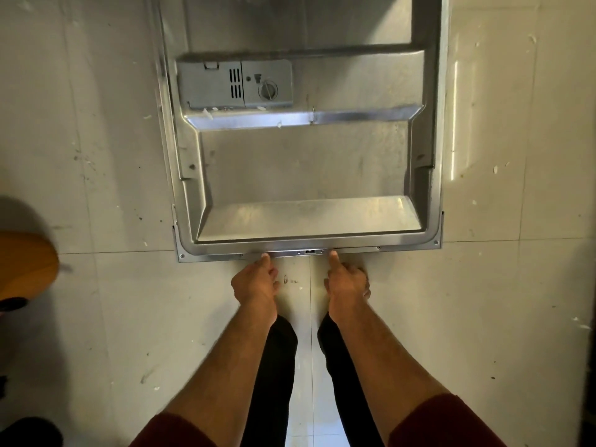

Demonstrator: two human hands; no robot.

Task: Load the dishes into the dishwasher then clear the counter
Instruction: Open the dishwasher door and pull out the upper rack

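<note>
Both forearms reach down, left hand [256, 282] and right hand [346, 282] gripping the dishwasher door [306, 175] edge, which could slip and slam.

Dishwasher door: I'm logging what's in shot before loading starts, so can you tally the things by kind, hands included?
Dishwasher door, lying open: 1
Detergent dispenser on the door: 1
Hands at the door's near edge, left hand and right hand: 2
Wooden round object at the left edge, partly out of frame: 1
Dishes: 0
Total: 5
</note>
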